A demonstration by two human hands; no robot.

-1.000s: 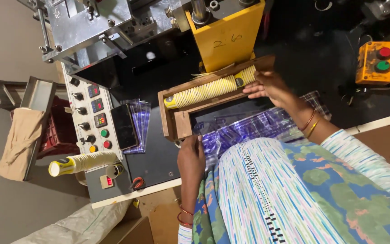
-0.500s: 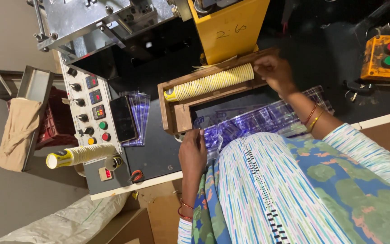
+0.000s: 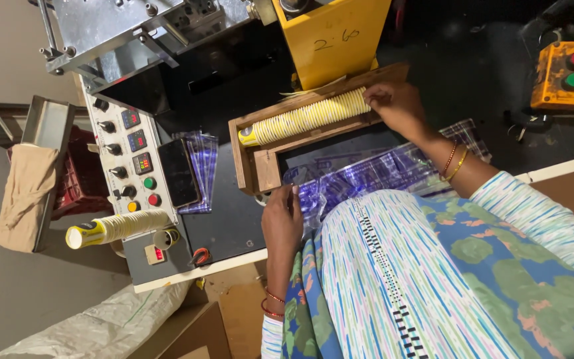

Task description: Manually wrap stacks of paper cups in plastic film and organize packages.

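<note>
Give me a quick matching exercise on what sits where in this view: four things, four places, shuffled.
Things:
1. stack of yellow cups
2. second cup stack
3. orange button box
4. dark phone

Places:
A. far corner of the dark table, beyond the right hand
B. lying in the wooden tray
C. flat beside the control panel
D. lying across the near end of the control panel

Pairs: 1-B, 2-D, 3-A, 4-C

The person is wearing a striped, floral blue-green garment (image 3: 433, 279) at lower right, with gold and red bangles (image 3: 455, 161) circling both wrists.
</note>
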